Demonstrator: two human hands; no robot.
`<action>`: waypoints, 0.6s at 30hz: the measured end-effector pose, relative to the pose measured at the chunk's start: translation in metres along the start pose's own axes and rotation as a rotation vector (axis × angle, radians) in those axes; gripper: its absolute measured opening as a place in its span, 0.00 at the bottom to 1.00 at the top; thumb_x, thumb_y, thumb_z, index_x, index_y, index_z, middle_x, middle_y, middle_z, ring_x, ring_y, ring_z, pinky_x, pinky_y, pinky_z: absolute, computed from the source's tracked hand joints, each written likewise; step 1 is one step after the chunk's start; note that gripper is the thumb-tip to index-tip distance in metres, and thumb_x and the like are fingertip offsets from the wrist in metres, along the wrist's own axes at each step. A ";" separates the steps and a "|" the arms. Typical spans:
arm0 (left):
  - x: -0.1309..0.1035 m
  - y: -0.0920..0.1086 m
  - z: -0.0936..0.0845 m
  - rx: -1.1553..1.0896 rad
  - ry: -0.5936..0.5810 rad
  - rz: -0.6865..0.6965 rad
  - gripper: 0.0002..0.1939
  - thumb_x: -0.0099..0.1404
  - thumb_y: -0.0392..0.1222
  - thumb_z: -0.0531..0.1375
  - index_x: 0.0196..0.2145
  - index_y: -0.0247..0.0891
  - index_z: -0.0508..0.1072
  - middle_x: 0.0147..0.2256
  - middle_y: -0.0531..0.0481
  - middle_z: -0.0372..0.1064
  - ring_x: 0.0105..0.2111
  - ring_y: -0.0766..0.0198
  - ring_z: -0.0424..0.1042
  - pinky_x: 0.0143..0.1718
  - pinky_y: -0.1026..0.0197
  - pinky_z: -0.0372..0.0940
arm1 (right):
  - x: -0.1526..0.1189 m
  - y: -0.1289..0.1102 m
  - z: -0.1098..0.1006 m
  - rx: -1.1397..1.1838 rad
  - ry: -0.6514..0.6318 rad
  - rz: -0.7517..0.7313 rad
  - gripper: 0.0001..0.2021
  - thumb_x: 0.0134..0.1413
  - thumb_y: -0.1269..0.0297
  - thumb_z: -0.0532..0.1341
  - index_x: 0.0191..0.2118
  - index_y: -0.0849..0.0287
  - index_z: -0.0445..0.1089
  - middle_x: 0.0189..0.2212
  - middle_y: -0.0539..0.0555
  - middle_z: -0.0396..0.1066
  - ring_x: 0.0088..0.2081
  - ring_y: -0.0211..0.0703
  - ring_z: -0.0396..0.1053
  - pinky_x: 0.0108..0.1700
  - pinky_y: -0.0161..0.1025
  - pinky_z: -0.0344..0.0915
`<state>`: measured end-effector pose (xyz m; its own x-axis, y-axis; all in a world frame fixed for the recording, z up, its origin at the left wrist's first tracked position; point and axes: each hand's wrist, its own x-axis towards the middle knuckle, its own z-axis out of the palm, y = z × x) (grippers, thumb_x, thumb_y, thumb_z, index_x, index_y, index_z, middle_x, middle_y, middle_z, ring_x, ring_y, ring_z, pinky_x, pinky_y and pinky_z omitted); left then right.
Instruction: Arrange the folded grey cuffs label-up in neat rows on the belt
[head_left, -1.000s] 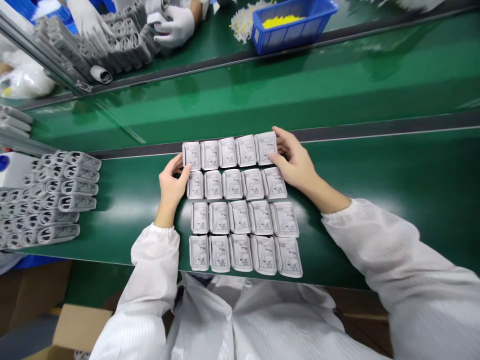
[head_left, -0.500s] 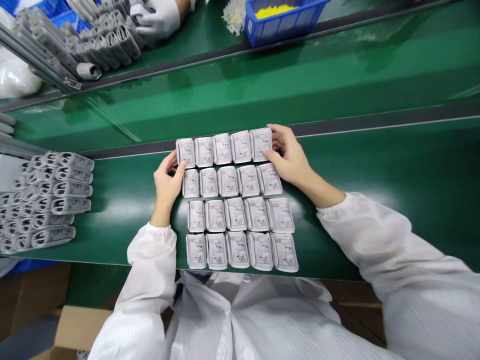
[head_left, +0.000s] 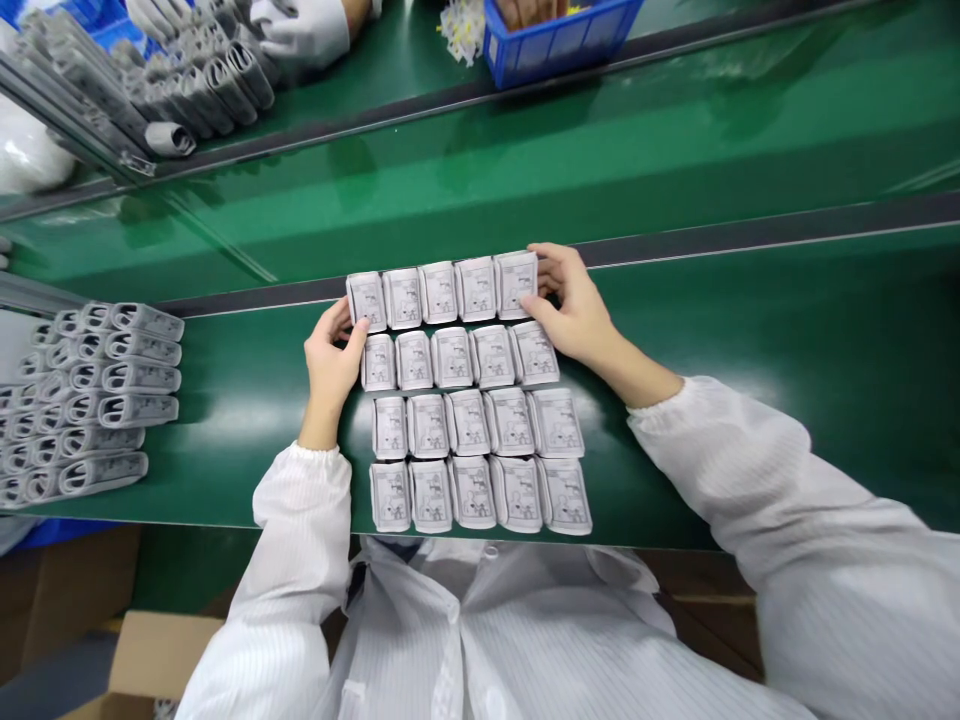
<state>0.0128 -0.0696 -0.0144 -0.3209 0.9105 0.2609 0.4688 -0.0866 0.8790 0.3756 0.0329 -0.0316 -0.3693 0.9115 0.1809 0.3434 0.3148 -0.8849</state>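
Folded printed paper leaflets lie in several rows on the green bench. My left hand [head_left: 330, 360] grips the left end of the farthest row of folded leaflets [head_left: 438, 292], thumb on the front of the end leaflet and fingers behind. At the opposite end, my right hand [head_left: 576, 308] holds the last leaflet the same way, its fingers partly hidden. The leaflets between them stand side by side, pressed into one line. Closer to me sit a second row [head_left: 452, 357], a third row [head_left: 469, 424] and the nearest row [head_left: 473, 492] by the bench edge.
Rolled leaflets [head_left: 135, 378] are stacked at the left of the bench. Beyond the raised green ledge, more rolled leaflets [head_left: 217, 95] lie near a co-worker's gloved hand [head_left: 304, 32]. A blue bin [head_left: 559, 52] has another person's fingers in it. An open cardboard box [head_left: 161, 655] is below left.
The view has shifted slightly. Another person's fingers have come into the blue bin, and the co-worker's gloved hand has moved a little. My hands keep the same hold on the far row.
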 end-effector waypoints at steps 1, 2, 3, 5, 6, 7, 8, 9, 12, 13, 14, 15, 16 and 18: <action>0.000 0.000 0.000 0.003 -0.005 0.001 0.31 0.72 0.65 0.69 0.62 0.42 0.79 0.59 0.37 0.83 0.59 0.48 0.84 0.59 0.49 0.80 | 0.000 0.001 0.001 0.002 0.000 0.002 0.44 0.65 0.26 0.62 0.77 0.44 0.57 0.61 0.63 0.76 0.57 0.66 0.79 0.59 0.67 0.79; 0.000 -0.001 0.000 0.007 -0.011 0.003 0.31 0.73 0.66 0.69 0.62 0.42 0.78 0.59 0.37 0.83 0.59 0.48 0.84 0.59 0.49 0.80 | 0.000 0.003 0.002 0.005 0.003 0.001 0.44 0.65 0.26 0.62 0.77 0.44 0.57 0.61 0.63 0.76 0.57 0.66 0.79 0.59 0.67 0.79; 0.000 -0.001 0.000 0.011 -0.017 0.007 0.32 0.73 0.66 0.68 0.63 0.43 0.78 0.59 0.37 0.83 0.59 0.48 0.84 0.58 0.49 0.80 | -0.001 0.005 0.003 0.007 0.007 -0.004 0.44 0.65 0.27 0.63 0.77 0.44 0.56 0.61 0.63 0.76 0.58 0.66 0.78 0.59 0.67 0.79; -0.001 -0.002 -0.001 0.020 -0.024 0.026 0.34 0.72 0.66 0.69 0.67 0.45 0.74 0.60 0.38 0.82 0.60 0.48 0.83 0.58 0.49 0.80 | -0.003 0.007 0.003 -0.003 0.034 -0.028 0.44 0.65 0.28 0.64 0.76 0.44 0.56 0.64 0.63 0.74 0.60 0.67 0.77 0.59 0.68 0.79; -0.001 -0.002 -0.001 0.021 -0.025 0.039 0.37 0.71 0.66 0.69 0.69 0.47 0.72 0.61 0.38 0.81 0.61 0.48 0.83 0.58 0.50 0.80 | -0.005 0.007 0.002 -0.020 0.061 -0.049 0.43 0.64 0.29 0.65 0.76 0.44 0.57 0.65 0.64 0.72 0.62 0.69 0.76 0.60 0.70 0.78; -0.001 -0.001 -0.002 0.019 -0.025 0.053 0.40 0.70 0.67 0.70 0.72 0.49 0.68 0.63 0.38 0.79 0.62 0.47 0.81 0.58 0.50 0.79 | -0.006 0.004 0.001 -0.048 0.093 -0.078 0.42 0.64 0.31 0.65 0.75 0.44 0.58 0.67 0.64 0.70 0.65 0.71 0.74 0.61 0.71 0.77; 0.000 0.000 -0.003 0.014 -0.030 0.064 0.43 0.69 0.67 0.71 0.74 0.50 0.65 0.65 0.37 0.77 0.64 0.46 0.80 0.59 0.50 0.79 | -0.005 0.000 -0.002 -0.087 0.121 -0.113 0.41 0.64 0.33 0.66 0.74 0.45 0.59 0.68 0.65 0.69 0.67 0.73 0.71 0.64 0.73 0.75; 0.002 0.002 -0.005 0.008 -0.044 0.073 0.47 0.68 0.68 0.72 0.76 0.51 0.63 0.67 0.37 0.74 0.67 0.45 0.78 0.60 0.49 0.78 | -0.004 -0.008 -0.004 -0.136 0.135 -0.155 0.39 0.64 0.35 0.67 0.73 0.45 0.62 0.69 0.65 0.68 0.69 0.75 0.69 0.66 0.75 0.72; 0.015 0.012 -0.009 0.017 -0.160 0.108 0.50 0.63 0.66 0.76 0.76 0.52 0.64 0.73 0.36 0.69 0.72 0.41 0.72 0.67 0.45 0.74 | 0.010 -0.045 -0.006 -0.322 0.032 -0.291 0.32 0.65 0.41 0.68 0.68 0.48 0.69 0.69 0.65 0.70 0.71 0.80 0.64 0.72 0.80 0.62; 0.021 0.016 -0.010 0.038 -0.214 0.128 0.48 0.63 0.64 0.77 0.74 0.51 0.68 0.72 0.37 0.69 0.73 0.41 0.71 0.70 0.43 0.72 | 0.018 -0.061 -0.003 -0.381 -0.047 -0.329 0.29 0.66 0.41 0.68 0.66 0.49 0.71 0.67 0.64 0.72 0.70 0.80 0.65 0.71 0.80 0.61; 0.028 0.021 -0.010 0.065 -0.267 0.149 0.44 0.63 0.62 0.77 0.72 0.50 0.71 0.71 0.38 0.71 0.72 0.41 0.71 0.72 0.41 0.70 | 0.027 -0.076 0.003 -0.432 -0.132 -0.355 0.28 0.67 0.41 0.67 0.65 0.50 0.73 0.66 0.64 0.74 0.68 0.80 0.68 0.69 0.79 0.62; 0.034 0.026 -0.010 0.091 -0.318 0.166 0.40 0.64 0.60 0.77 0.69 0.49 0.75 0.70 0.39 0.73 0.72 0.41 0.72 0.73 0.40 0.69 | 0.037 -0.091 0.011 -0.475 -0.218 -0.367 0.28 0.67 0.40 0.67 0.64 0.51 0.74 0.64 0.64 0.75 0.66 0.79 0.70 0.67 0.77 0.65; 0.040 0.030 -0.010 0.111 -0.365 0.178 0.36 0.65 0.57 0.76 0.67 0.49 0.77 0.69 0.40 0.75 0.70 0.42 0.73 0.73 0.40 0.69 | 0.046 -0.104 0.020 -0.510 -0.304 -0.364 0.30 0.67 0.39 0.68 0.65 0.52 0.74 0.63 0.64 0.77 0.63 0.78 0.73 0.64 0.73 0.68; 0.048 0.033 -0.009 0.121 -0.439 0.185 0.33 0.66 0.54 0.75 0.66 0.48 0.79 0.67 0.40 0.77 0.68 0.43 0.76 0.71 0.41 0.72 | 0.061 -0.124 0.039 -0.586 -0.451 -0.311 0.31 0.68 0.40 0.68 0.66 0.54 0.73 0.61 0.66 0.78 0.57 0.74 0.77 0.57 0.67 0.72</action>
<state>0.0056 -0.0318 0.0309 0.1418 0.9710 0.1924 0.5862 -0.2390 0.7741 0.2770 0.0396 0.0723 -0.7931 0.6038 0.0803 0.5189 0.7387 -0.4302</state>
